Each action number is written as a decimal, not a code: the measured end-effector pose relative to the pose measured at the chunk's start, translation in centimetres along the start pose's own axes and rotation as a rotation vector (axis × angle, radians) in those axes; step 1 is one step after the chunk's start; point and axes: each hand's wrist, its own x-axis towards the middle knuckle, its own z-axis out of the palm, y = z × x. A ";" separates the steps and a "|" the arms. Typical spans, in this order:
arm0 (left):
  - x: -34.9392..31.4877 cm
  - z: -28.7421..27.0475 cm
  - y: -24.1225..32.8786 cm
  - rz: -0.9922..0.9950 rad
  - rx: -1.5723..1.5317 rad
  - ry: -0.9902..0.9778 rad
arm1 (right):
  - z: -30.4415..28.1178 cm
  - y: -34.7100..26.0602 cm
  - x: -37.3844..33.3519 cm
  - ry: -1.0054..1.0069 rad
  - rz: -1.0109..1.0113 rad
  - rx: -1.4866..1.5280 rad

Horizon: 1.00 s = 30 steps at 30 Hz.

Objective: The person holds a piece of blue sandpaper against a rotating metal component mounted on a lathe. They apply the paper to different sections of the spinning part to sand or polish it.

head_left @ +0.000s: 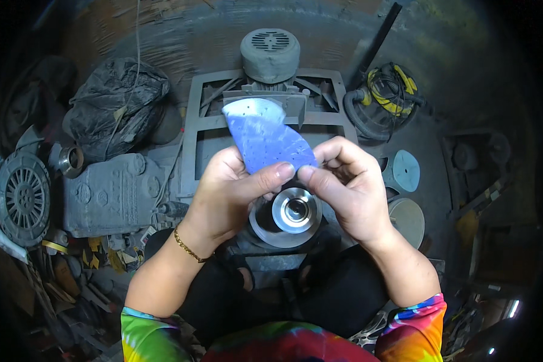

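Note:
A blue sanding disc [262, 136] dotted with small holes is held up in front of me, folded into a fan shape. A paler layer shows along its upper edge. My left hand [232, 181] pinches its lower left side, thumb across the front. At its lower right corner, my right hand [350, 187] has thumb and curled fingers closed on the edge. Just below both hands sits a shiny round metal part [296, 210] with stepped rings and a dark centre hole. It rests on a wider round base [277, 239], partly hidden by the left hand.
A grey motor [270, 57] stands on a metal frame [193, 136] ahead. To the left are a dusty gearbox-like casing [111, 193], a slotted round cover [24, 196] and a black bag [120, 99]. A yellow-and-black vacuum [392, 99] and round stools [406, 172] are at right.

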 end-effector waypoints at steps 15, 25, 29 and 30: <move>-0.6 -1.0 0.6 -0.045 0.559 -0.304 | -3.1 -0.7 -0.4 -0.506 -0.074 -0.438; -0.6 -1.3 -0.4 0.034 0.784 -0.221 | -2.8 -0.8 -0.5 -0.354 0.002 -0.686; -0.3 -1.7 -0.8 0.270 1.010 -0.290 | -2.9 -0.6 -0.6 -0.383 -0.134 -0.791; -0.2 -1.7 -0.7 0.270 1.008 -0.290 | -2.9 -0.5 -0.7 -0.383 -0.132 -0.793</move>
